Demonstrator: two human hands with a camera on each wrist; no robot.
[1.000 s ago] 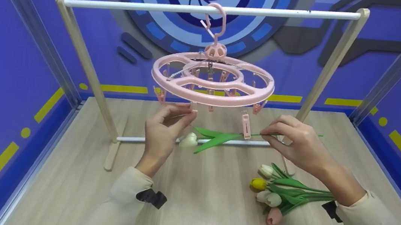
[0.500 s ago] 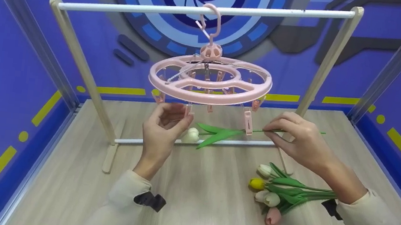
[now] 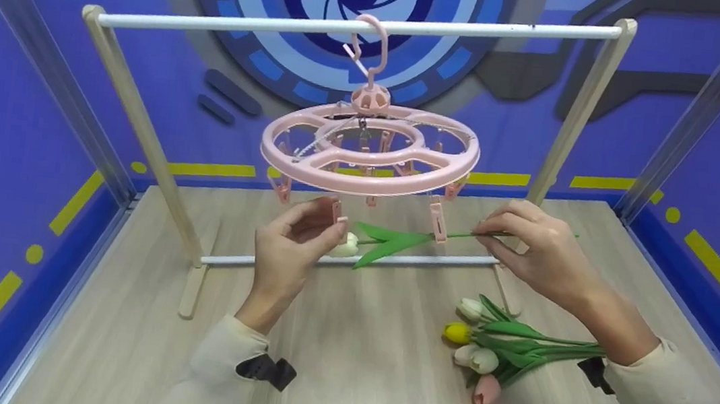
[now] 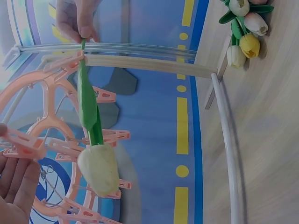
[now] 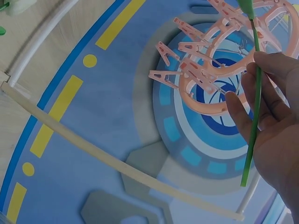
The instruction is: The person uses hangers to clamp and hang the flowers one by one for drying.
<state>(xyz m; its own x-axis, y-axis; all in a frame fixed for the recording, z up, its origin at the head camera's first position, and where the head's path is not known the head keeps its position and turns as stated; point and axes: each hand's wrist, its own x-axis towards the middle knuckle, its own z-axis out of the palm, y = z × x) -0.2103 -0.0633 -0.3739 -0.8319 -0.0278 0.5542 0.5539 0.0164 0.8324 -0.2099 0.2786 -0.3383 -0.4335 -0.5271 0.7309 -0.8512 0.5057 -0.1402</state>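
Note:
A round pink clip hanger [image 3: 362,182] hangs by its hook from the rack's top bar. My left hand [image 3: 291,241] pinches one of its pink clips [image 3: 336,211] between thumb and fingers, at the ring's front left. My right hand [image 3: 525,241] pinches the green stem of a white tulip [image 3: 389,242], which lies sideways below the ring, its bloom beside my left thumb. Another pink clip [image 3: 437,219] overlaps the stem, between leaves and right fingertips. In the left wrist view the bloom [image 4: 99,169] hangs past several clips. The stem's cut end [image 5: 245,177] shows beyond my right palm.
The wooden rack [image 3: 133,108] with white bars [image 3: 487,33] stands on the wood-grain table [image 3: 368,365]. Several tulips [image 3: 484,358], white, yellow and pink, lie in a bunch at the right, under my right forearm. Blue patterned walls [image 3: 5,101] enclose the back and sides.
My left hand and the clip it pinches have come down slightly, and the hanger has shifted a little in view. The bloom is now more hidden behind my left thumb. My right hand keeps its hold.

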